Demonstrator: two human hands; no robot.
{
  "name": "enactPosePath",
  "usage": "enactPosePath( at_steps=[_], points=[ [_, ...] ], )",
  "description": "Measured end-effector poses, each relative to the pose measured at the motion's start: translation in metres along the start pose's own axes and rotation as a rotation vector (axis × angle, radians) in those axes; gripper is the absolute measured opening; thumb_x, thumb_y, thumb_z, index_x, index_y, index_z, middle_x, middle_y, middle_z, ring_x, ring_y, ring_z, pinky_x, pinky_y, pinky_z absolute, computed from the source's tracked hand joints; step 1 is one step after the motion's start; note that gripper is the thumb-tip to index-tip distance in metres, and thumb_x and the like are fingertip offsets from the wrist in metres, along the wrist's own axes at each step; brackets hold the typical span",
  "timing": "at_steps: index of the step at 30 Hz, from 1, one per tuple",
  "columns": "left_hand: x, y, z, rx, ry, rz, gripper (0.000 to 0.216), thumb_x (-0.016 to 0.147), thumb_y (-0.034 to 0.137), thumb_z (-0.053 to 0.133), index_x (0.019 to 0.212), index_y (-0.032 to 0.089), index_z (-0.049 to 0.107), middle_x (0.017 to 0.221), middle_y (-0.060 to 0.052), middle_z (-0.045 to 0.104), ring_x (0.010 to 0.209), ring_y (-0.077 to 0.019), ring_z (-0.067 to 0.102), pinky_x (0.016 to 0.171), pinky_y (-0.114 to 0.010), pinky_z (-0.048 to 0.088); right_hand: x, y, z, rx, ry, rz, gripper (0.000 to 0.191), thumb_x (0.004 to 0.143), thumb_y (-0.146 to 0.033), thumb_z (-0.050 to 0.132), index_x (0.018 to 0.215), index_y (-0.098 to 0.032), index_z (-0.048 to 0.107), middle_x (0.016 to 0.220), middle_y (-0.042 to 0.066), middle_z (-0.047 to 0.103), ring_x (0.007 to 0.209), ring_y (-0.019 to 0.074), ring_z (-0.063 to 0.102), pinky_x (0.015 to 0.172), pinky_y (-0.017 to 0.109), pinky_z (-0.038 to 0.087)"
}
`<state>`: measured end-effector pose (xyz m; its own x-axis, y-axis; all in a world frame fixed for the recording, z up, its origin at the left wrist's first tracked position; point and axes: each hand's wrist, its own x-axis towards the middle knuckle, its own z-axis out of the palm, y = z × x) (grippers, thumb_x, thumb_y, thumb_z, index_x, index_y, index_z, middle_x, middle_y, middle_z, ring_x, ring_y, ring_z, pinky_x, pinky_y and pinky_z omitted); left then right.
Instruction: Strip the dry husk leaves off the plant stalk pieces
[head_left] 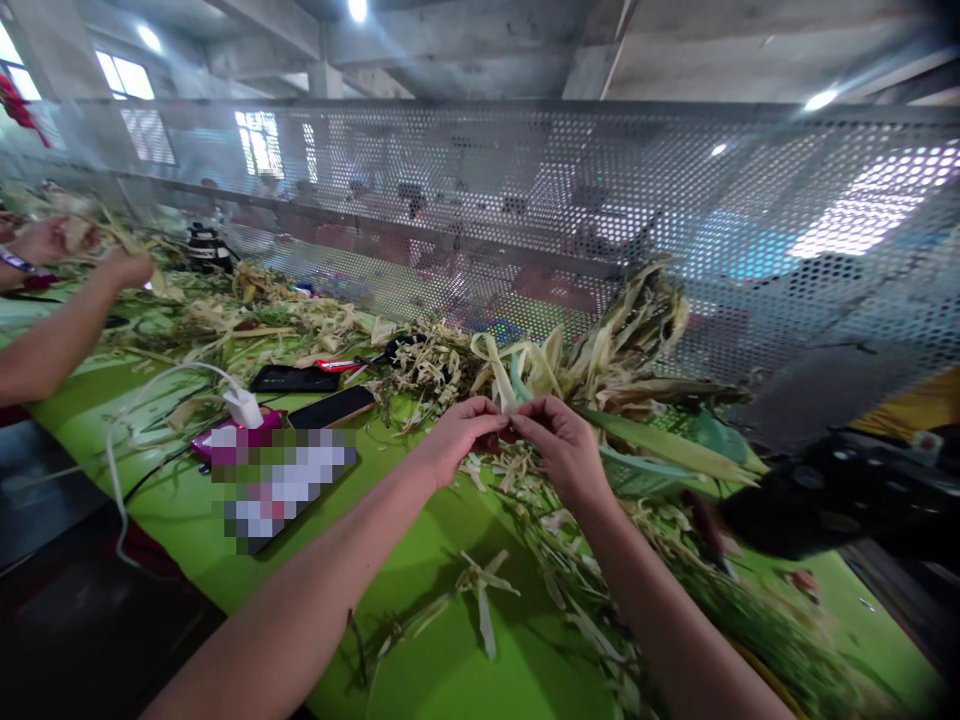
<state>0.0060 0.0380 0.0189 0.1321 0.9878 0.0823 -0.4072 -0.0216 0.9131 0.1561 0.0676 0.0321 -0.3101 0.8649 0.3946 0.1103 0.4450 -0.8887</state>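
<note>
My left hand (459,432) and my right hand (561,442) meet over the green table (420,560), fingertips pinched together on pale dried leaf strips (517,375) that stand up from between them. The strips loop and fan upward just above my fingers. A heap of dried husk leaves (630,340) lies right behind my hands, and loose scraps (487,590) litter the table below them.
A phone (334,407), a white charger plug (244,408) with cable, a dark flat device (294,379) and red-handled scissors (352,364) lie to the left. Another person's arms (52,330) work at far left. A perforated metal screen (600,200) backs the table. A black object (840,495) sits right.
</note>
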Motion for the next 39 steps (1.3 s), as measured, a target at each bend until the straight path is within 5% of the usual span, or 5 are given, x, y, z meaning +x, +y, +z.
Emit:
enactPosePath(
  at_steps=[11, 20, 28, 39],
  points=[
    [0.0010, -0.0010, 0.0026, -0.123, 0.133, -0.029, 0.013, 0.066, 0.021, 0.064, 0.067, 0.014, 0.054, 0.056, 0.002, 0.052, 0.051, -0.0064, 0.048, 0.051, -0.018, 0.036, -0.0023, 0.0073, -0.0001, -0.248, 0.017, -0.212, 0.014, 0.080, -0.031, 0.066, 0.088, -0.019, 0.066, 0.080, 0.002, 0.066, 0.071, 0.0163, 0.059, 0.069, 0.029, 0.047],
    [0.0025, -0.0042, -0.0012, -0.182, 0.137, -0.092, 0.013, 0.063, 0.016, 0.063, 0.072, 0.016, 0.053, 0.065, 0.000, 0.059, 0.052, -0.0074, 0.049, 0.053, -0.020, 0.041, -0.0009, -0.0013, -0.0013, -0.428, 0.029, -0.339, 0.008, 0.081, -0.027, 0.063, 0.082, -0.020, 0.067, 0.079, 0.003, 0.068, 0.073, 0.0183, 0.061, 0.070, 0.030, 0.047],
    [0.0023, -0.0003, -0.0015, 0.045, 0.096, 0.030, 0.012, 0.069, 0.022, 0.062, 0.069, 0.016, 0.053, 0.061, 0.000, 0.056, 0.056, -0.0086, 0.051, 0.054, -0.020, 0.037, 0.0002, 0.0062, 0.0002, -0.181, 0.017, -0.051, 0.022, 0.076, -0.040, 0.067, 0.082, -0.019, 0.064, 0.074, 0.003, 0.066, 0.066, 0.0174, 0.059, 0.064, 0.029, 0.046],
    [-0.0004, 0.0011, -0.0068, 0.491, -0.049, 0.215, 0.016, 0.079, 0.034, 0.057, 0.076, 0.018, 0.055, 0.068, 0.002, 0.057, 0.063, -0.0111, 0.050, 0.062, -0.023, 0.037, 0.0047, 0.0031, -0.0028, 0.120, -0.011, 0.206, 0.024, 0.063, -0.036, 0.075, 0.070, -0.016, 0.062, 0.064, -0.002, 0.058, 0.059, 0.0120, 0.052, 0.060, 0.025, 0.044]
  ],
)
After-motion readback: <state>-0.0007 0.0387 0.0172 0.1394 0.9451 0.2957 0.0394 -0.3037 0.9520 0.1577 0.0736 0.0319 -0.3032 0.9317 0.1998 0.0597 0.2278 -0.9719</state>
